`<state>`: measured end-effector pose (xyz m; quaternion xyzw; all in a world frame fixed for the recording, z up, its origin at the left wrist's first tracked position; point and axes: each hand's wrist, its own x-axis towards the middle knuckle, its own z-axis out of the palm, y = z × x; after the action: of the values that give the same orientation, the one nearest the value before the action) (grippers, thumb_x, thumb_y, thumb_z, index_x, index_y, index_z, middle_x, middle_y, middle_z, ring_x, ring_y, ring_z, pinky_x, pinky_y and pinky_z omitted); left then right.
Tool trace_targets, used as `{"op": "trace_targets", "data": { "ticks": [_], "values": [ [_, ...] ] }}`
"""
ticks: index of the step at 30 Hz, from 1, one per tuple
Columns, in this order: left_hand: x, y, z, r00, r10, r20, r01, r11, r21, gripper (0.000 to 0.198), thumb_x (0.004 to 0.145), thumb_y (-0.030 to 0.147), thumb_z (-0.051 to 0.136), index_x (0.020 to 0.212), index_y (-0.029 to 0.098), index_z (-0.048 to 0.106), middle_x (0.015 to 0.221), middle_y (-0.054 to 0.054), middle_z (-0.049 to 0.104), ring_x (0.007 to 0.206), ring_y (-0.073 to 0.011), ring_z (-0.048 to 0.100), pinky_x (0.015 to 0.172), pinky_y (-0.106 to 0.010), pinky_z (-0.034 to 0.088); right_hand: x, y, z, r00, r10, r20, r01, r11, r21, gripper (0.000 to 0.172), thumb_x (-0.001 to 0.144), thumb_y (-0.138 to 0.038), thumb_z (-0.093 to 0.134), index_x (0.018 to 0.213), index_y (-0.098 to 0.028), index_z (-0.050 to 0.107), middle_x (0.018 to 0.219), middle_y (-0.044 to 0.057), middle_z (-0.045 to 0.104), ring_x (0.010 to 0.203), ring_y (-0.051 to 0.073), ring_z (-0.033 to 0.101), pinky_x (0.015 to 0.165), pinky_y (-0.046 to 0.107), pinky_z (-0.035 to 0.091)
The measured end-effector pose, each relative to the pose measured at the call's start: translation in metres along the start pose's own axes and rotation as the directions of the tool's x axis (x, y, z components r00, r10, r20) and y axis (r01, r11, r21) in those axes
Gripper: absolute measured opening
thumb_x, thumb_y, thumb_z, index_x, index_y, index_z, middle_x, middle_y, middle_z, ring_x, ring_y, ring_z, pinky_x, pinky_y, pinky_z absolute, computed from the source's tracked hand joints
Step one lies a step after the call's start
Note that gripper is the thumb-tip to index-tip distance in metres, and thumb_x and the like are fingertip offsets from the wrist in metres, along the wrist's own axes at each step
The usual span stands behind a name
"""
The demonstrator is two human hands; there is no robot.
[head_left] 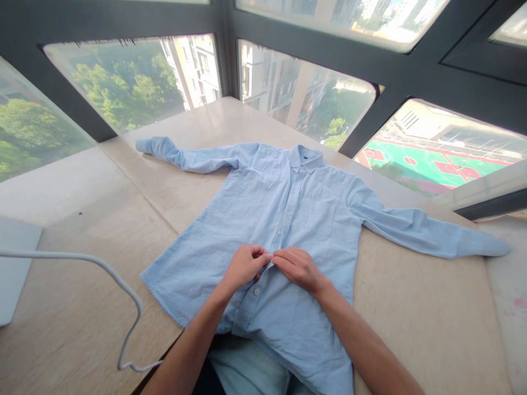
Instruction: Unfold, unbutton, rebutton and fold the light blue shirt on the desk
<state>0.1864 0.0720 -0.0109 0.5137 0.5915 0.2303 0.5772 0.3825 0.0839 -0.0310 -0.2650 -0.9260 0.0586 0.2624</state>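
Observation:
A light blue button-up shirt (284, 214) lies face up on a beige stone countertop (411, 307), with both sleeves spread out to the sides and the collar pointing away from me. My left hand (245, 265) and my right hand (298, 267) meet at the button placket near the shirt's lower middle. Both hands pinch the fabric edges there, fingers curled together. The shirt's hem hangs over the counter's near edge toward my lap.
A white cable (102, 269) curves across the counter at the left, beside a white flat object (12, 269) at the left edge. Large dark-framed windows (304, 99) surround the counter's far sides, showing trees and buildings below.

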Motion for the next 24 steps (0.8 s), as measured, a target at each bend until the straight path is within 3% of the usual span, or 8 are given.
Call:
{"op": "trace_targets", "data": {
  "ticks": [4,12,18,24],
  "values": [
    [-0.007,-0.002,0.001,0.999,0.036,-0.015,-0.036,0.999,-0.001,0.027,0.082,0.041,0.057,0.083,0.017,0.069,0.067,0.001,0.065,0.048,-0.0097,0.057,0.045,-0.019,0.042,-0.003,0.002,0.003,0.999,0.017,-0.029,-0.015,0.998,0.057,0.016,0.096,-0.015,0.050,0.096,-0.020,0.066,0.091,0.007,0.071,0.071,0.014,0.063,0.066,0.027,0.046],
    [-0.018,-0.011,0.001,0.957,0.254,-0.139,-0.239,0.964,0.112,0.026,0.075,0.039,0.070,0.090,0.018,0.075,0.084,-0.002,0.068,0.057,-0.0091,0.053,0.057,-0.022,0.043,-0.001,0.001,0.001,0.995,0.008,-0.102,0.000,0.997,0.080,0.017,0.096,-0.015,0.049,0.094,-0.019,0.066,0.094,0.007,0.074,0.075,0.014,0.067,0.068,0.025,0.050],
    [-0.023,-0.012,0.007,0.954,0.277,-0.118,-0.257,0.953,0.159,0.029,0.072,0.027,0.073,0.100,0.020,0.073,0.092,-0.001,0.067,0.057,-0.0081,0.054,0.059,-0.023,0.044,0.001,0.000,0.000,0.992,0.005,-0.126,0.009,0.994,0.107,0.014,0.094,-0.013,0.052,0.096,-0.018,0.065,0.094,0.008,0.074,0.078,0.015,0.069,0.070,0.026,0.051],
    [-0.024,-0.014,0.024,0.901,0.314,-0.299,-0.233,0.932,0.278,0.024,0.075,0.011,0.059,0.093,0.020,0.073,0.085,0.000,0.068,0.062,-0.0102,0.055,0.066,-0.024,0.044,0.001,0.001,0.002,0.992,0.024,-0.120,-0.007,0.990,0.140,0.013,0.094,-0.014,0.053,0.098,-0.018,0.065,0.094,0.008,0.074,0.080,0.016,0.069,0.073,0.027,0.052]
  ]
}}
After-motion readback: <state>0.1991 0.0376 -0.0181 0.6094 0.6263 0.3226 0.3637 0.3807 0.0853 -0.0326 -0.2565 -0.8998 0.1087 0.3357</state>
